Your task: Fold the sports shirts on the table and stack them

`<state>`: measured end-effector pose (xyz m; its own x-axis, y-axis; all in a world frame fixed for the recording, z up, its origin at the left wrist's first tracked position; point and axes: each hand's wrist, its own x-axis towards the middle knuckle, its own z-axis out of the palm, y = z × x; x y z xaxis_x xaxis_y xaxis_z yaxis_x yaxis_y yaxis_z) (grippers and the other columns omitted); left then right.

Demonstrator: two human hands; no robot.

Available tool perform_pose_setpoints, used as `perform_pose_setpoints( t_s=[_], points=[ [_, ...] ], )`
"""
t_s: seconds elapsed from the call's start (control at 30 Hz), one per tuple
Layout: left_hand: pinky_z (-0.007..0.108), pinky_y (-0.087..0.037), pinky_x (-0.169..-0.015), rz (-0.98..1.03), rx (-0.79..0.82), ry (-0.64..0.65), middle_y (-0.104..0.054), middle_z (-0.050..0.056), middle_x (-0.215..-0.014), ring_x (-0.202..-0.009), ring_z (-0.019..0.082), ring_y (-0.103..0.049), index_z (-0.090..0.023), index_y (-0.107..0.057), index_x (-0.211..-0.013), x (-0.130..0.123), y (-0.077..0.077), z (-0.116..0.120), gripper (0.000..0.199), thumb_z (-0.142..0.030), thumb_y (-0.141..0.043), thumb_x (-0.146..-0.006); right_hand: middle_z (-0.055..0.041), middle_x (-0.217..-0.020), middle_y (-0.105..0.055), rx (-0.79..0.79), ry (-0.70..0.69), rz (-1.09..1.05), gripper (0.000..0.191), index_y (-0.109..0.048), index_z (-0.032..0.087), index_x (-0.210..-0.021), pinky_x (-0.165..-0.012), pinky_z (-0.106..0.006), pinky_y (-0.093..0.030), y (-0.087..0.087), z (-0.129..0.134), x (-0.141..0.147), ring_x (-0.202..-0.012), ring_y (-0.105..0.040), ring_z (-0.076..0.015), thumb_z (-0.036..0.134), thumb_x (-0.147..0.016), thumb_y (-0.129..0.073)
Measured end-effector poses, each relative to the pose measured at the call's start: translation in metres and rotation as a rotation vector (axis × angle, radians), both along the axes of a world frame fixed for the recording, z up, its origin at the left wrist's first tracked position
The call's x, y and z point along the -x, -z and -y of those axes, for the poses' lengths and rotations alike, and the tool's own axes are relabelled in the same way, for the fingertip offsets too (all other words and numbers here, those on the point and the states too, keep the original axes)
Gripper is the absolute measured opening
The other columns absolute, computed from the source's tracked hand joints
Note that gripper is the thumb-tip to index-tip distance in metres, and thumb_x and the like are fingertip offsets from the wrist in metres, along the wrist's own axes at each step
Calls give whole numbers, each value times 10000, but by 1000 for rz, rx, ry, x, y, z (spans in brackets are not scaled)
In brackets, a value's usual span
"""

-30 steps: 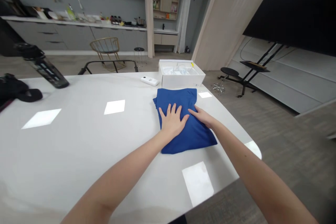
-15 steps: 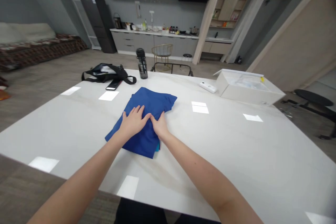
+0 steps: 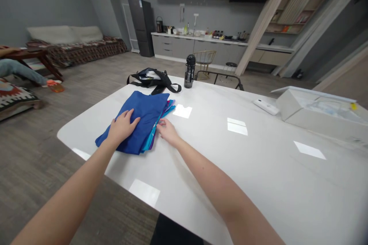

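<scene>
A folded blue cloth lies on the left part of the white table. Layers of light blue and purple fabric show along its right edge. My left hand rests on top of the blue cloth with its fingers spread. At the right edge of the fabric is my right hand, its fingers curled against the layers. Whether those fingertips grip a layer is too small to tell.
Behind the cloth lie a black bag and a dark bottle. A white remote-like object and an open white box stand at the right. Part of a seated person shows far left.
The view has turned left. The cloth has moved left on the table, nearer the bag, and its right edge now shows several coloured layers. My hands have moved apart, the right one to that edge.
</scene>
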<state>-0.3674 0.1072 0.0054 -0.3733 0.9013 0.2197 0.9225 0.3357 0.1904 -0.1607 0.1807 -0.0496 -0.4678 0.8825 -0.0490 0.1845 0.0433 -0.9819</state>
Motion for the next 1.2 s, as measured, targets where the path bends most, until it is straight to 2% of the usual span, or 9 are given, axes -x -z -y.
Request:
perform_pose_setpoints(
  t_s=[0.1, 0.17, 0.27, 0.37, 0.53, 0.67, 0.8, 1.03, 1.2],
  points=[
    [497, -349, -1153, -68, -97, 86, -509, 155, -1512, -1383, 325, -474, -170, -510, -1465, -15, -3, -10, 598, -493, -379, -979, -38, -915, -711, 51, -11, 93, 178, -678, 184, -1034, -687, -281, -538, -3, 8, -65, -664, -624, -130, 292, -916, -600],
    [508, -333, -1159, -77, -139, 101, -539, 159, -1477, -1359, 332, -490, -171, -536, -1439, -32, -8, -20, 576, -476, -381, -977, -26, -831, -692, 128, -38, 75, 158, -672, 175, -904, -586, -241, -486, -7, 13, -113, -578, -563, -101, 302, -923, -580],
    [672, -275, -1126, -24, -107, -30, -503, 228, -1488, -1373, 433, -440, -146, -501, -1467, -59, -12, -39, 685, -577, -399, -944, -16, -789, -678, 110, -5, 82, 163, -672, 175, -867, -564, -228, -453, -13, 17, -185, -566, -541, -93, 312, -905, -591],
    [833, -159, -1045, -1, -28, -146, -347, 285, -1581, -1462, 542, -223, -135, -422, -1526, -78, -5, -53, 862, -694, -445, -870, -13, -766, -677, 33, 114, 135, 182, -682, 179, -854, -593, -235, -451, -15, 16, -250, -589, -544, -99, 343, -883, -608],
    [871, -61, -1020, -72, -27, -109, -286, 262, -1622, -1477, 531, -172, -165, -384, -1547, -72, 16, -59, 898, -748, -407, -864, -15, -779, -686, 95, 265, 103, 229, -687, 187, -884, -561, -232, -419, -16, 19, -324, -597, -549, -106, 403, -846, -619],
    [827, -123, -1052, -100, -5, -114, -368, 203, -1598, -1455, 498, -270, -229, -409, -1530, -30, 17, -66, 878, -753, -484, -829, -18, -799, -687, 113, 305, 93, 244, -686, 186, -889, -557, -230, -403, -21, 27, -355, -619, -556, -106, 415, -838, -620],
    [844, -172, -1020, -148, 72, -218, -376, 189, -1600, -1438, 472, -302, -235, -392, -1537, -4, 12, -76, 893, -792, -375, -840, -18, -797, -684, 131, 320, 81, 229, -676, 183, -874, -556, -228, -398, -27, 32, -368, -626, -557, -105, 403, -844, -620],
    [798, -100, -1090, -169, 141, 50, -252, 190, -1659, -1503, 464, -188, -227, -390, -1556, -60, 26, -62, 853, -748, -388, -880, -14, -778, -675, 145, 295, 43, 181, -670, 186, -904, -545, -223, -397, -29, 31, -355, -612, -555, -104, 347, -850, -608],
    [793, -106, -1089, -245, 141, 90, -216, 204, -1667, -1507, 469, -152, -209, -425, -1536, -85, 29, -44, 790, -694, -406, -913, -14, -810, -678, 120, 263, 34, 202, -671, 192, -950, -559, -223, -403, -28, 38, -352, -643, -566, -108, 358, -853, -610]
  ],
)
